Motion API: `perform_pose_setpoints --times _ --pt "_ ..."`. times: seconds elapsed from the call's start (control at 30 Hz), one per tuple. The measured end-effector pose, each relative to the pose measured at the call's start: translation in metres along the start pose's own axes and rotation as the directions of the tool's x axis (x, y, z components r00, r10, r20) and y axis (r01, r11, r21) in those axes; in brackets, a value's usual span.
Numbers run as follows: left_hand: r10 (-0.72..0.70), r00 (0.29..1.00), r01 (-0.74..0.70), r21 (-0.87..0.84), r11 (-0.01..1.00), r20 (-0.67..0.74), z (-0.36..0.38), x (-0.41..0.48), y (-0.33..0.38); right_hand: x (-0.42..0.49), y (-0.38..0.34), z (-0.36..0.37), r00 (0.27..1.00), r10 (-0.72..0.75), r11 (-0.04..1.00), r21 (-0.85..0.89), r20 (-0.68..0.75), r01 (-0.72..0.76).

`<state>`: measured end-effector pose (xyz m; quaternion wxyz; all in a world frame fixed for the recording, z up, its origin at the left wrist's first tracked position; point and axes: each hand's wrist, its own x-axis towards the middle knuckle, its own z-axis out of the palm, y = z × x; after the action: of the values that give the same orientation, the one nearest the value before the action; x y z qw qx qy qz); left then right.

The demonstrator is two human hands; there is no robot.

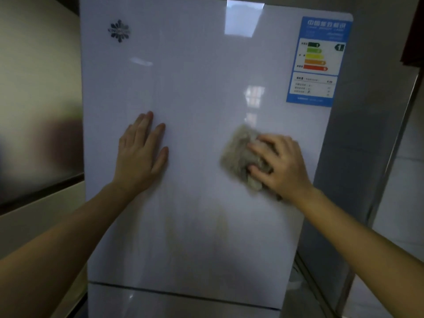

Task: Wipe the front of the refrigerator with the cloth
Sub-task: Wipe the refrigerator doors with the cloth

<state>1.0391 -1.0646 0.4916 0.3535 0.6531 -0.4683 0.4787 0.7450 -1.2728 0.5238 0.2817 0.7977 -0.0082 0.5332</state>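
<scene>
The white glossy refrigerator door [195, 88] fills the middle of the view. My right hand [280, 164] presses a crumpled grey-beige cloth [238, 154] against the door at its right half, fingers closed over the cloth. My left hand [142, 152] lies flat on the door to the left, fingers spread, holding nothing. Faint yellowish streaks [197, 230] show on the door below the hands.
A blue energy label [319, 60] is stuck at the door's upper right and a dark logo [119, 31] at its upper left. A seam [183, 292] separates a lower door. A shiny wall panel [39, 111] stands left; a metal frame [394, 145] right.
</scene>
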Motion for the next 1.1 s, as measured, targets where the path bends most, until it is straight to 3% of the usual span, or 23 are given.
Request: perform_pose_setpoints --times 0.1,0.17,0.27,0.33,0.43,0.53,0.63,0.73,0.8,0.9,1.0,1.07,1.1 --pt "0.024 1.000 -0.024 0.013 1.000 -0.020 0.002 -0.001 -0.004 0.032 -0.003 -0.002 0.983 0.162 0.987 0.017 -0.083 -0.162" --pt "0.049 0.998 -0.048 0.039 0.998 -0.027 0.003 0.000 -0.007 0.026 -0.014 0.007 0.988 0.144 0.990 0.016 -0.061 -0.143" --pt "0.066 0.997 -0.064 0.064 0.996 -0.026 0.003 -0.001 -0.011 -0.013 -0.034 0.027 0.996 -0.078 0.997 0.024 0.043 0.077" --pt "0.074 0.997 -0.073 0.063 0.995 -0.016 0.001 -0.001 -0.011 -0.040 -0.047 0.039 0.954 -0.263 0.965 0.029 0.146 0.261" --pt "0.093 0.996 -0.092 0.067 0.994 -0.006 -0.001 0.000 -0.014 -0.046 -0.053 0.044 0.908 -0.362 0.931 0.044 0.211 0.361" --pt "0.112 0.994 -0.112 0.068 0.991 0.004 -0.003 0.001 -0.017 -0.015 -0.041 0.034 0.949 -0.279 0.959 -0.003 0.148 0.282" --pt "0.125 0.992 -0.126 0.074 0.989 0.015 -0.004 0.002 -0.020 0.032 -0.030 0.021 0.997 -0.072 0.997 -0.034 0.014 0.072" --pt "0.134 0.991 -0.135 0.076 0.988 0.014 -0.003 0.002 -0.022 0.060 -0.033 0.020 0.989 0.122 0.992 -0.013 -0.085 -0.123" --pt "0.145 0.989 -0.145 0.076 0.987 0.004 -0.003 0.002 -0.023 0.056 -0.044 0.029 0.987 0.140 0.990 -0.006 -0.081 -0.141" --pt "0.162 0.987 -0.163 0.076 0.984 0.021 -0.005 0.003 -0.026 0.017 -0.070 0.053 0.996 -0.083 0.997 0.001 0.034 0.083" --pt "0.196 0.980 -0.198 0.068 0.978 0.037 -0.009 0.002 -0.030 -0.027 -0.095 0.072 0.886 -0.405 0.914 0.067 0.224 0.401" --pt "0.181 0.983 -0.183 0.043 0.982 0.033 -0.014 -0.003 -0.041 -0.038 -0.103 0.077 0.826 -0.488 0.872 0.107 0.282 0.478" --pt "0.154 0.988 -0.154 0.028 0.988 0.025 -0.016 -0.008 -0.049 -0.035 -0.103 0.077 0.830 -0.481 0.875 0.105 0.283 0.472"
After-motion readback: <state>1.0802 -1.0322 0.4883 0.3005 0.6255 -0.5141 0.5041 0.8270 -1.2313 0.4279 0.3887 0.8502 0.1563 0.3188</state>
